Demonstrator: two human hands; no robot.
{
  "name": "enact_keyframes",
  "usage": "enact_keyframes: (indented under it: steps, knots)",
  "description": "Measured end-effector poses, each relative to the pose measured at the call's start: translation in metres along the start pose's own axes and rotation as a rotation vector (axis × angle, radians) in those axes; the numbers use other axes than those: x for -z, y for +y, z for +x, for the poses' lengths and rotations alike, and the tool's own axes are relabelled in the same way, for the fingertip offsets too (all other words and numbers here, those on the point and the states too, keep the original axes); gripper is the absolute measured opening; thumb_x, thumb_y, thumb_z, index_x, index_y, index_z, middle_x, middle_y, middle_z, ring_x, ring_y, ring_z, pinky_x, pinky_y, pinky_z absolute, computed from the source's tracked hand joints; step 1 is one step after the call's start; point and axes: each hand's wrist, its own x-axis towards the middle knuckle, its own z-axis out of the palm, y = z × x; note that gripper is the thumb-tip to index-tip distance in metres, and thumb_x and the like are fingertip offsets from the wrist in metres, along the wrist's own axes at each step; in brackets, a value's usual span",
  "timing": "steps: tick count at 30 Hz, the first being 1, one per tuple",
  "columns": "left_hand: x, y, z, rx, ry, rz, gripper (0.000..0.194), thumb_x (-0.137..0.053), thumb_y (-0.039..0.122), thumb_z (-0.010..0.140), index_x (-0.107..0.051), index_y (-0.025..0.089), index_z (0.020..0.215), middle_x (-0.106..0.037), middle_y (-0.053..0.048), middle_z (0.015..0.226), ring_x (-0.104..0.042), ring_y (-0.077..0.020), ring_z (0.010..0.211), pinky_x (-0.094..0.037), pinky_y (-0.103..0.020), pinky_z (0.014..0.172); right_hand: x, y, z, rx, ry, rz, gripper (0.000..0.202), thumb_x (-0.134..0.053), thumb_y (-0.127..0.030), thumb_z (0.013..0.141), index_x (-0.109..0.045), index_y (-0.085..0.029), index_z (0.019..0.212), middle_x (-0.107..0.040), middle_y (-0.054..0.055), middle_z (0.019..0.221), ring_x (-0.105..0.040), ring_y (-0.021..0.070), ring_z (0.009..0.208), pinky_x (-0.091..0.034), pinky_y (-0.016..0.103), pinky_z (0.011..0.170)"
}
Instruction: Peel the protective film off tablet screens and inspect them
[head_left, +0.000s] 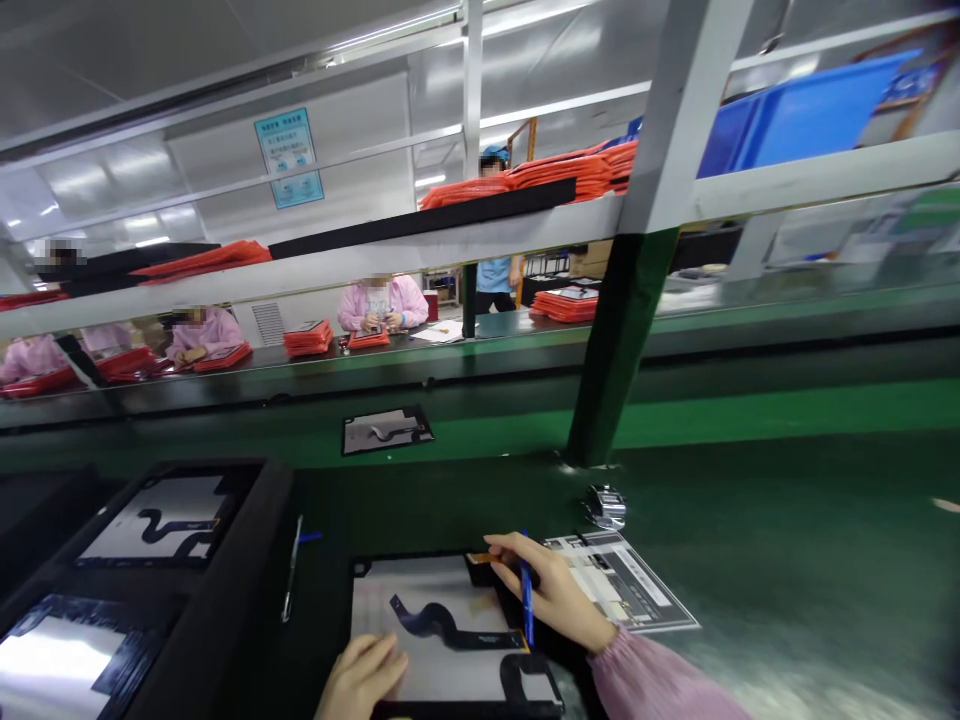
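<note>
A flat grey panel (pixel 420 610) with a dark curved flex cable (pixel 442 630) lies on the green bench in front of me. My left hand (pixel 364 675) rests on the panel's lower left part, fingers curled loosely. My right hand (pixel 551 590), in a pink sleeve, holds a blue pen-like tool (pixel 527 600) and its fingertips touch the panel's upper right corner near an orange strip (pixel 484 557).
A printed sheet (pixel 630 585) lies right of the panel, with a shiny roll (pixel 605 505) behind it. Black trays (pixel 172 520) with similar panels stand at the left; tweezers (pixel 291 580) lie beside them. Another panel (pixel 386 430) rides the belt. People in pink work across the line.
</note>
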Motion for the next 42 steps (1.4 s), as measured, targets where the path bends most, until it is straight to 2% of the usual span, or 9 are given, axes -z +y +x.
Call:
enact_keyframes:
  steps: [4,7,10,14,21,28,34,36,42]
  knots:
    - [0.020,0.025,0.010,0.196,0.047,-0.120,0.069,-0.068,0.023,0.072,-0.049,0.028,0.138,-0.044,-0.005,0.149,-0.041,-0.0315,0.136,-0.036,-0.047,0.112,-0.003,-0.002,0.006,-0.049,-0.082,0.078,0.008,-0.050,-0.025,0.083,-0.043,-0.023,0.078,-0.061,0.003,0.079,-0.059,0.0169,0.069,-0.048,0.030,0.063]
    - [0.020,0.039,0.026,0.104,0.053,-0.070,0.065,-0.065,0.022,0.075,-0.050,0.028,0.138,-0.048,-0.007,0.146,-0.045,-0.0318,0.131,-0.038,-0.047,0.109,-0.004,-0.002,0.008,-0.011,-0.150,0.114,0.016,-0.051,-0.020,0.074,-0.036,-0.023,0.068,-0.058,0.002,0.075,-0.054,0.0162,0.066,-0.044,0.028,0.062]
    - [0.019,0.044,0.045,-0.078,0.014,0.015,0.039,-0.060,0.021,0.082,-0.067,0.026,0.119,-0.070,-0.008,0.110,-0.059,-0.0278,0.105,-0.046,-0.043,0.096,-0.003,-0.003,0.008,-0.006,-0.204,0.114,0.017,-0.054,-0.019,0.071,-0.038,-0.022,0.065,-0.053,0.000,0.069,-0.049,0.0146,0.062,-0.041,0.026,0.058]
    - [0.024,0.040,0.063,-0.197,-0.020,-0.055,0.017,-0.066,0.031,0.081,-0.077,0.022,0.090,-0.069,-0.005,0.078,-0.060,-0.0222,0.082,-0.047,-0.031,0.075,0.002,-0.007,0.006,-0.012,-0.262,0.108,0.017,-0.060,-0.023,0.075,-0.046,-0.020,0.066,-0.053,0.000,0.070,-0.050,0.0145,0.063,-0.041,0.026,0.058]
    - [0.036,0.028,0.081,-0.127,0.072,-0.510,0.037,-0.083,0.049,0.061,-0.079,0.021,0.085,-0.070,-0.006,0.075,-0.059,-0.0157,0.066,-0.044,-0.026,0.062,0.001,-0.006,0.005,-0.174,-0.195,0.183,0.030,-0.058,-0.042,0.086,-0.049,-0.020,0.067,-0.051,-0.002,0.062,-0.047,0.0128,0.055,-0.038,0.025,0.053]
    - [0.022,0.044,0.099,-0.042,0.093,-0.987,0.033,-0.083,0.039,0.061,-0.071,0.015,0.080,-0.067,-0.006,0.086,-0.062,-0.0171,0.077,-0.048,-0.028,0.072,-0.008,-0.017,0.004,-0.247,-0.099,0.308,0.032,-0.058,-0.050,0.089,-0.051,-0.020,0.081,-0.055,-0.001,0.070,-0.052,0.0137,0.062,-0.042,0.025,0.059]
    - [0.011,0.061,0.104,0.119,0.109,-1.381,0.054,-0.084,0.031,0.062,-0.063,0.020,0.110,-0.064,0.001,0.076,-0.061,-0.0140,0.076,-0.045,-0.027,0.076,-0.014,-0.028,0.007,-0.308,-0.032,0.412,0.032,-0.057,-0.052,0.090,-0.054,-0.020,0.093,-0.056,0.000,0.077,-0.055,0.0151,0.068,-0.045,0.026,0.064]
    - [0.006,0.063,0.103,0.194,0.101,-1.501,0.045,-0.086,0.035,0.059,-0.067,0.017,0.097,-0.063,0.001,0.074,-0.061,-0.0136,0.074,-0.046,-0.028,0.075,-0.015,-0.031,0.008,-0.324,-0.010,0.420,0.034,-0.059,-0.053,0.088,-0.055,-0.020,0.091,-0.055,-0.001,0.075,-0.053,0.0144,0.066,-0.044,0.026,0.062]
    - [-0.007,0.071,0.099,0.227,-0.015,-1.290,0.042,-0.081,0.052,0.062,-0.067,0.013,0.066,-0.060,-0.001,0.061,-0.054,-0.0121,0.061,-0.042,-0.026,0.064,-0.014,-0.032,0.008,-0.324,-0.098,0.450,0.039,-0.060,-0.058,0.086,-0.054,-0.020,0.084,-0.057,0.000,0.073,-0.053,0.0143,0.063,-0.045,0.025,0.059]
